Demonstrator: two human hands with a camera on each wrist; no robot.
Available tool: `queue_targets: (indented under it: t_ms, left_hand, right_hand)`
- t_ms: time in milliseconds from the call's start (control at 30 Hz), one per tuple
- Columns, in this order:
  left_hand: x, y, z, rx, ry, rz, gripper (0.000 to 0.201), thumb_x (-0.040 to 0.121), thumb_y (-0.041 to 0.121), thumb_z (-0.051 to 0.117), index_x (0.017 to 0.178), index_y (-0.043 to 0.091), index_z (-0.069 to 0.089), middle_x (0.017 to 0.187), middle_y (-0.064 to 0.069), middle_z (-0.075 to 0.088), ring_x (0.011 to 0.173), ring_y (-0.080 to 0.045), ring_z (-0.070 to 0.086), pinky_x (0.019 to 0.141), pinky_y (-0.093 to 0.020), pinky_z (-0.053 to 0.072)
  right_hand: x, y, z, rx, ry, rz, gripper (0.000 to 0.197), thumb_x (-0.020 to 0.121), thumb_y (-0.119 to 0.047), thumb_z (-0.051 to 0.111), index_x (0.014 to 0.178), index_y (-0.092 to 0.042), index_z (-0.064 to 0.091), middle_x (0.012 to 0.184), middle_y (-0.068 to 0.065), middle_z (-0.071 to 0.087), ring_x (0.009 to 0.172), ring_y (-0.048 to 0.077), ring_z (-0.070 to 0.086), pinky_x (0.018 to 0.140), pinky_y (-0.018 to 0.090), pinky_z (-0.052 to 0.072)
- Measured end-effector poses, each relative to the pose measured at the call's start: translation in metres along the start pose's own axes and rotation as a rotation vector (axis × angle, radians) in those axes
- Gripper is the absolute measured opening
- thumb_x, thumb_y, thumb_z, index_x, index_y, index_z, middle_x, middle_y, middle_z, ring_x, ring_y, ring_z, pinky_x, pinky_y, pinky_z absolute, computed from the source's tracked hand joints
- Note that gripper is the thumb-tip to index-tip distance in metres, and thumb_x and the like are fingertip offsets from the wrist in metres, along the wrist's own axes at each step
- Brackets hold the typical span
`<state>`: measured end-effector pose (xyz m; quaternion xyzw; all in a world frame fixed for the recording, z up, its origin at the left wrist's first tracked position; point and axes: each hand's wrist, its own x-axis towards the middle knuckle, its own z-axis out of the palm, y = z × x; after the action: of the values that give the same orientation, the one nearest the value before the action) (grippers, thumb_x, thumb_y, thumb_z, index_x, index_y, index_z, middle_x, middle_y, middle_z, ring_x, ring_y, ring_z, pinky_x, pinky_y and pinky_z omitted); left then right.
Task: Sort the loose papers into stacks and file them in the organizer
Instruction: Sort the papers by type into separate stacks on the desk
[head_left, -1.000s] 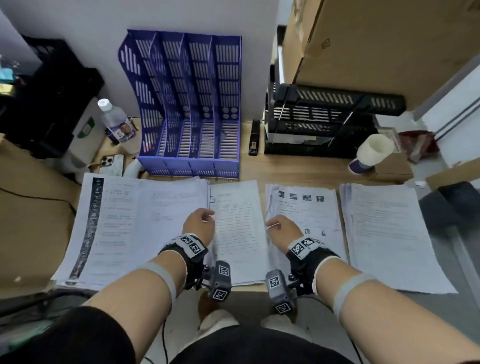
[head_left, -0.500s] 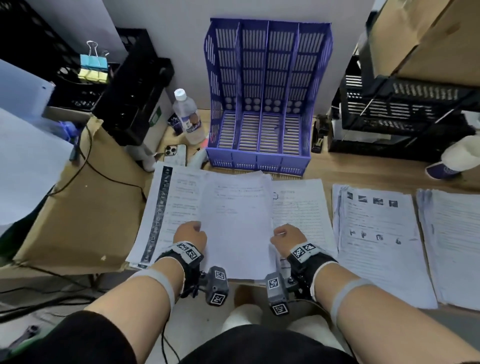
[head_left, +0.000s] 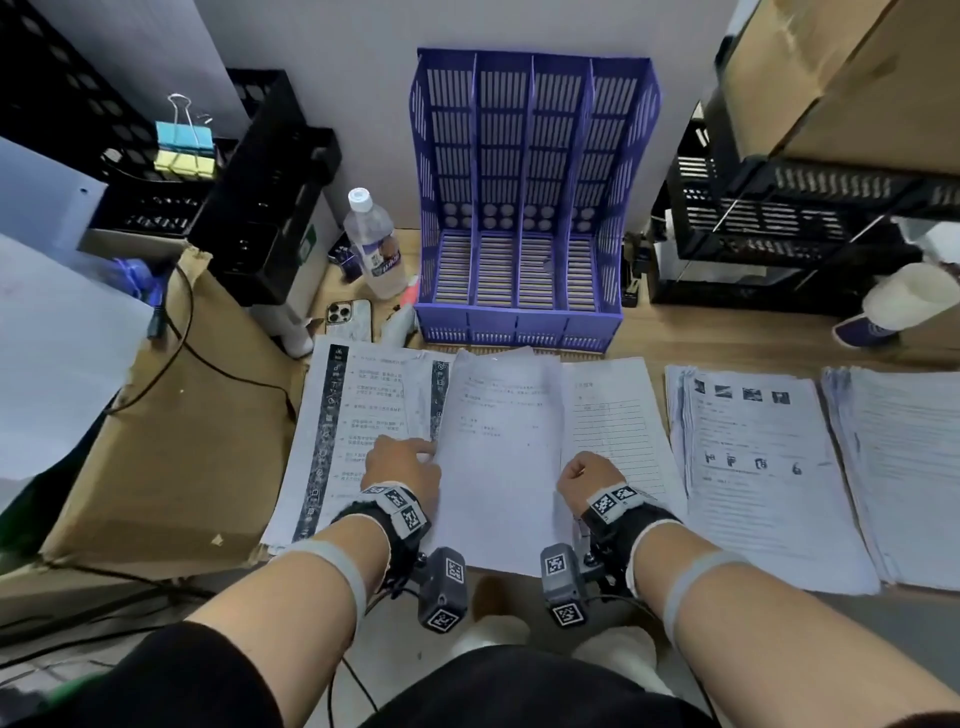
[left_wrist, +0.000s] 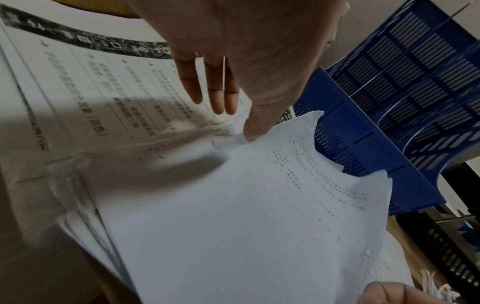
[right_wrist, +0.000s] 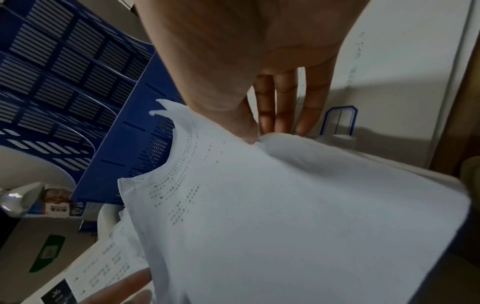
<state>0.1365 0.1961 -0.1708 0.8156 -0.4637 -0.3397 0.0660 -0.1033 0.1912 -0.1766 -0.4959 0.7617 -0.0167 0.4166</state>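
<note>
Blue slotted organizer (head_left: 524, 208) against the wall at the back edge of the tabletop (head_left: 701, 338), four upright compartments, nothing in any of them. Just in front, a lifted sheaf of papers (head_left: 498, 457), far edge curled up close to the organizer's low front lip, near edge reaching past the front edge of the tabletop. Left hand (head_left: 402, 470) on the sheaf's left edge, thumb on top and fingers (left_wrist: 215, 90) stretched underneath, pinching the sheets. Right hand (head_left: 589, 475) on the right edge, thumb over, fingers (right_wrist: 283, 102) below, likewise gripping. Under and left of the sheaf, a stack with a dark printed margin (head_left: 332, 441) at the tabletop's left end, overhanging a brown cardboard box (head_left: 171, 441). Under the right hand, a lined page (head_left: 618, 421). Further right, a stack headed by four small pictures (head_left: 758, 467), then another text stack (head_left: 904, 467) running out of view at the right edge. Narrow strips of bare wood between stacks. Water bottle (head_left: 374, 249) and phone (head_left: 348, 314) beside the organizer's left wall; black mesh trays (head_left: 779, 228) and a tipped paper cup (head_left: 904, 301) at the back right.
</note>
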Motion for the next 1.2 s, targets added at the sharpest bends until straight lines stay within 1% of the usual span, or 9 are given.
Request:
queue_targets:
  t_ms: [200, 333, 433, 500, 600, 800, 900, 1100, 1200]
  left_hand:
    - [0.002, 0.006, 0.006, 0.017, -0.041, 0.121, 0.026, 0.081, 0.02, 0.067, 0.105, 0.026, 0.075, 0.099, -0.002, 0.073, 0.082, -0.02, 0.068, 0.069, -0.023, 0.053]
    - [-0.002, 0.013, 0.013, 0.023, -0.082, 0.112, 0.014, 0.082, 0.02, 0.066, 0.096, 0.023, 0.068, 0.09, 0.002, 0.068, 0.081, -0.018, 0.063, 0.069, -0.024, 0.049]
    - [-0.002, 0.02, 0.017, -0.055, -0.16, 0.064, 0.01, 0.085, 0.012, 0.062, 0.091, 0.017, 0.056, 0.079, 0.002, 0.058, 0.075, -0.019, 0.056, 0.06, -0.024, 0.044]
    - [-0.003, 0.03, 0.016, -0.081, -0.228, 0.072, 0.015, 0.086, 0.009, 0.059, 0.096, 0.016, 0.05, 0.084, -0.001, 0.058, 0.074, -0.019, 0.056, 0.059, -0.026, 0.045]
    - [-0.004, 0.05, 0.017, -0.13, -0.307, 0.119, 0.024, 0.086, 0.011, 0.06, 0.109, 0.016, 0.055, 0.108, -0.007, 0.069, 0.094, -0.027, 0.066, 0.081, -0.036, 0.056]
    - [-0.016, 0.108, 0.038, -0.155, -0.33, 0.207, 0.026, 0.089, 0.01, 0.058, 0.114, 0.011, 0.062, 0.113, -0.008, 0.07, 0.1, -0.028, 0.063, 0.082, -0.03, 0.048]
    - [-0.026, 0.145, 0.055, -0.196, -0.348, 0.23, 0.017, 0.088, 0.013, 0.06, 0.105, 0.014, 0.064, 0.11, -0.013, 0.071, 0.101, -0.033, 0.065, 0.081, -0.034, 0.052]
    - [-0.051, 0.227, 0.112, -0.381, -0.478, 0.209, 0.017, 0.073, 0.019, 0.066, 0.089, 0.018, 0.069, 0.096, -0.014, 0.075, 0.088, -0.033, 0.072, 0.082, -0.053, 0.058]
    - [-0.077, 0.275, 0.144, -0.437, -0.534, 0.193, 0.013, 0.086, 0.008, 0.064, 0.096, 0.005, 0.07, 0.097, -0.019, 0.074, 0.083, -0.032, 0.07, 0.081, -0.052, 0.059]
  right_hand:
    - [0.001, 0.012, -0.007, 0.061, -0.008, 0.094, 0.021, 0.081, -0.006, 0.048, 0.068, -0.019, 0.039, 0.064, 0.001, 0.044, 0.054, 0.017, 0.046, 0.05, 0.022, 0.033]
    - [0.0, 0.02, -0.007, 0.15, 0.018, 0.125, 0.023, 0.084, -0.013, 0.055, 0.095, -0.019, 0.036, 0.078, 0.0, 0.051, 0.069, 0.021, 0.054, 0.055, 0.025, 0.038]
    - [-0.001, 0.023, -0.012, 0.108, 0.029, 0.037, 0.011, 0.086, -0.009, 0.05, 0.079, -0.012, 0.042, 0.068, 0.0, 0.044, 0.058, 0.014, 0.04, 0.051, 0.025, 0.028]
    - [-0.004, 0.027, -0.018, 0.134, 0.06, 0.003, 0.007, 0.087, -0.007, 0.049, 0.081, -0.007, 0.047, 0.07, 0.002, 0.046, 0.058, 0.015, 0.04, 0.051, 0.025, 0.028]
    - [-0.009, 0.038, -0.032, 0.214, 0.145, -0.006, 0.011, 0.089, -0.008, 0.05, 0.095, 0.001, 0.055, 0.081, 0.006, 0.052, 0.071, 0.022, 0.046, 0.058, 0.027, 0.03]
    - [-0.011, 0.08, -0.073, 0.353, 0.161, 0.087, 0.008, 0.089, -0.01, 0.051, 0.088, -0.018, 0.051, 0.082, 0.0, 0.053, 0.069, 0.016, 0.048, 0.059, 0.026, 0.035]
    - [-0.018, 0.109, -0.103, 0.448, 0.202, 0.124, 0.024, 0.09, -0.005, 0.046, 0.11, -0.016, 0.054, 0.085, -0.002, 0.054, 0.078, 0.019, 0.051, 0.056, 0.021, 0.037]
    - [-0.018, 0.185, -0.168, 0.442, 0.364, 0.168, 0.025, 0.085, 0.001, 0.045, 0.106, -0.001, 0.059, 0.099, 0.018, 0.066, 0.082, 0.028, 0.058, 0.068, 0.027, 0.04]
    - [-0.011, 0.229, -0.208, 0.462, 0.426, 0.185, 0.021, 0.086, 0.002, 0.045, 0.101, -0.006, 0.059, 0.096, 0.01, 0.064, 0.083, 0.024, 0.056, 0.068, 0.024, 0.038]
